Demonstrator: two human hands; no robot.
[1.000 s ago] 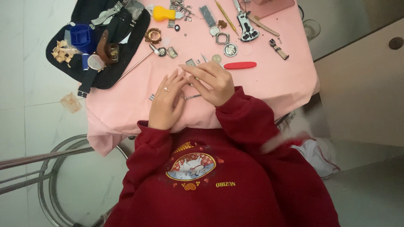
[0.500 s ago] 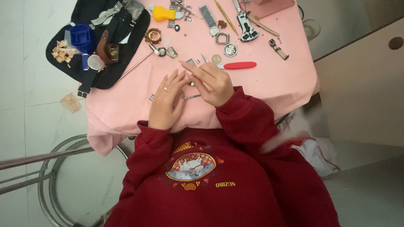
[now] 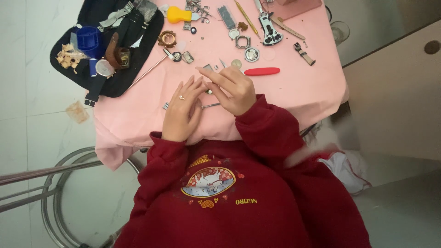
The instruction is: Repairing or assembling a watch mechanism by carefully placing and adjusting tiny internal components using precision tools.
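My left hand (image 3: 180, 110), a ring on one finger, lies flat on the pink tablecloth (image 3: 138, 115) with its fingertips against my right hand. My right hand (image 3: 232, 89) is curled, its fingers pinching a small metal part (image 3: 209, 91) between the two hands, index finger stretched out to the left. A thin metal tool (image 3: 210, 105) lies on the cloth under the hands, with both ends showing. Small silver watch pieces (image 3: 207, 67) sit just beyond my fingers. My red sleeves cover both wrists.
A red-handled tool (image 3: 262, 71) lies right of my right hand. Farther back are watch cases (image 3: 242, 42), a yellow tool (image 3: 178, 15), a bracelet strip (image 3: 226, 17) and a plier-like tool (image 3: 268, 28). A dark tray (image 3: 121, 78) at left holds a blue cup (image 3: 88, 38) and straps. A metal stool ring (image 3: 55, 183) stands below.
Both hands stay in the same spot; only the fingers of my right hand have shifted slightly around the small part.
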